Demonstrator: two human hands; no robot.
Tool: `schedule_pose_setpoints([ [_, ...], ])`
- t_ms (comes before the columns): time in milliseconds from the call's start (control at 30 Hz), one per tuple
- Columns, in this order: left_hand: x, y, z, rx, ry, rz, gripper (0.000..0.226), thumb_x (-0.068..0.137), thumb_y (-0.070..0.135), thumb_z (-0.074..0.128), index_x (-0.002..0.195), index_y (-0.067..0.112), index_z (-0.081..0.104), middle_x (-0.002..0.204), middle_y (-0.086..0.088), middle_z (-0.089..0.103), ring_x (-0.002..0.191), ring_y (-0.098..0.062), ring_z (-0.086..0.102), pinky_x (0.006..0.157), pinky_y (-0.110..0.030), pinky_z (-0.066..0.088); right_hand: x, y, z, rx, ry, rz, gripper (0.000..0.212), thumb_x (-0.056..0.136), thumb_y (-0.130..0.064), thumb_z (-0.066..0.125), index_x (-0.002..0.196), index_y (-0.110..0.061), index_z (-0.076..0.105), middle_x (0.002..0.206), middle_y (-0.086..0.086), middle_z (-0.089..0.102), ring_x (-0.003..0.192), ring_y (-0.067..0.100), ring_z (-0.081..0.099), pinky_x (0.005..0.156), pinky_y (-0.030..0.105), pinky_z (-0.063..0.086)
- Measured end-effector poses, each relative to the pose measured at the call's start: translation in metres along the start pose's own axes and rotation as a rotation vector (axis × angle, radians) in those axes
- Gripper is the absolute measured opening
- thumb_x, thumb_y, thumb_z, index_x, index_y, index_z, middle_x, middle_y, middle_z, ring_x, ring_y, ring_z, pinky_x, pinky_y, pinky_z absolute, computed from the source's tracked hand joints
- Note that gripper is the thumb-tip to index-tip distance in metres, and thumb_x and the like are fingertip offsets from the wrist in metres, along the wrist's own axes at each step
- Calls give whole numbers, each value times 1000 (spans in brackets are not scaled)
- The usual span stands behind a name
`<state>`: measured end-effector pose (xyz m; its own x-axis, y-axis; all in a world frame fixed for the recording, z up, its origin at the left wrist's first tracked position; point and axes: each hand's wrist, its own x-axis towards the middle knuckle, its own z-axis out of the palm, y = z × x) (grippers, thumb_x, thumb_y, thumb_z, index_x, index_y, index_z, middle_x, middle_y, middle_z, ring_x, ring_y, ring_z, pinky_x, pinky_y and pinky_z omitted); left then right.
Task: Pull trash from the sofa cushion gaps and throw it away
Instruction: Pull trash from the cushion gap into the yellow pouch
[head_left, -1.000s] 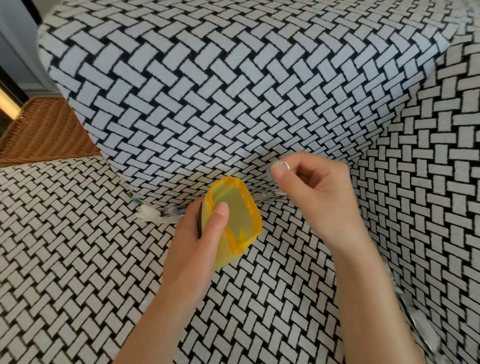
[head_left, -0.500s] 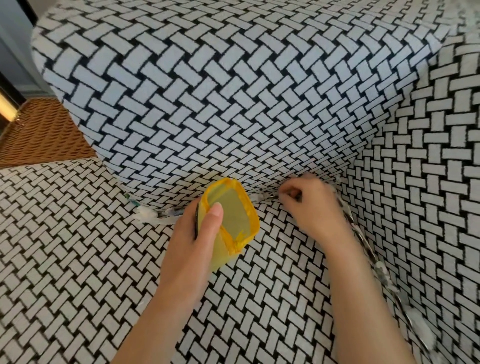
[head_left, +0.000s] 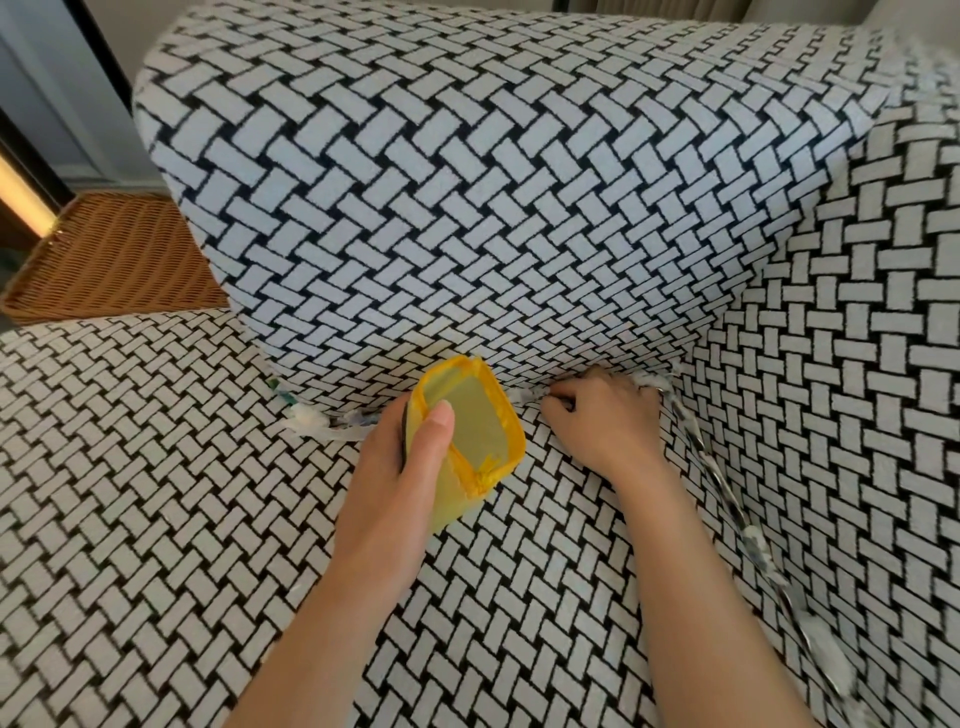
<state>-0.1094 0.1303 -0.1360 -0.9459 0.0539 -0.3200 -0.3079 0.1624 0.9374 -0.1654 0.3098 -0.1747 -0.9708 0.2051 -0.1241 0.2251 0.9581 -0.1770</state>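
Observation:
A sofa covered in black-and-white woven-pattern fabric fills the view, its seat cushion (head_left: 156, 519) below and its back cushion (head_left: 441, 197) above. My left hand (head_left: 395, 488) grips a small yellow trash bag (head_left: 470, 441) with its mouth open, just in front of the gap. My right hand (head_left: 602, 415) sits at the gap to the right of the bag, fingers curled and pinching a whitish scrap (head_left: 522, 397) there. White crumpled trash (head_left: 311, 423) pokes out of the gap left of the bag. More pale scraps (head_left: 748, 535) line the right side gap by the armrest.
A wicker basket (head_left: 109, 260) stands beyond the sofa at the left. The sofa's right armrest (head_left: 857, 364) rises on the right. A dark door or window frame (head_left: 98, 57) shows at the upper left.
My right hand dropped from above the bag down to the gap and now pinches a scrap there. The left hand and the yellow bag stayed nearly still.

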Motion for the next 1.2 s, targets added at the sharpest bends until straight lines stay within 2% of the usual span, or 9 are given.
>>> schedule_pose_setpoints([
  [167,0,0,0,-7,1,-1,27,54,79,29,77,73,43,101,34,44,93,12,43,71,-15,32,1,0,3,-52,4,-20,40,92,-39,35,125,-26,54,128,6,52,119,24,42,94,38,29],
  [433,1,2,0,-37,3,-21,25,55,76,31,75,69,45,86,42,47,80,24,44,67,-11,30,6,4,4,172,67,18,24,91,-37,48,107,-30,65,101,-2,68,100,21,57,89,35,32],
  [567,1,3,1,-31,9,-29,24,55,75,30,74,68,43,84,44,43,77,26,41,66,-10,28,-1,3,5,206,210,36,22,93,-32,48,95,-22,67,92,0,68,85,21,59,80,33,39],
  [667,3,1,2,-6,16,-21,26,58,77,29,79,68,42,90,42,42,83,24,40,68,-9,27,-18,-8,-1,430,354,9,25,92,-31,51,78,-16,65,68,-3,61,60,13,52,56,26,40],
  [733,5,-2,2,10,12,-11,26,67,84,30,84,68,42,96,40,44,89,20,41,69,-11,29,-31,-23,-13,755,417,-114,24,91,-26,55,72,-15,64,58,-6,57,53,8,48,51,21,38],
  [833,9,-9,1,45,6,20,44,60,84,31,99,67,43,111,33,47,101,12,45,78,-17,34,-47,-41,-35,1126,282,-350,21,89,-16,58,69,-11,65,54,1,54,48,3,41,48,11,32],
  [967,12,-14,1,59,2,44,59,56,87,30,110,66,41,124,23,48,113,1,46,89,-30,38,-53,-44,-37,932,28,-510,18,88,-21,60,78,-13,72,65,4,57,61,8,47,57,19,38],
  [1100,11,-7,4,31,32,-33,30,65,81,35,89,66,43,101,35,45,97,8,45,81,-22,34,-45,-15,-51,972,147,-329,17,89,-17,57,81,-16,71,62,-7,59,56,3,48,53,11,36],
  [1200,11,-5,7,25,63,-89,39,60,80,33,92,59,40,100,29,41,103,-5,39,93,-36,31,-31,22,-48,813,253,-6,12,89,-15,56,83,-19,67,63,-14,57,53,0,48,49,8,35],
])
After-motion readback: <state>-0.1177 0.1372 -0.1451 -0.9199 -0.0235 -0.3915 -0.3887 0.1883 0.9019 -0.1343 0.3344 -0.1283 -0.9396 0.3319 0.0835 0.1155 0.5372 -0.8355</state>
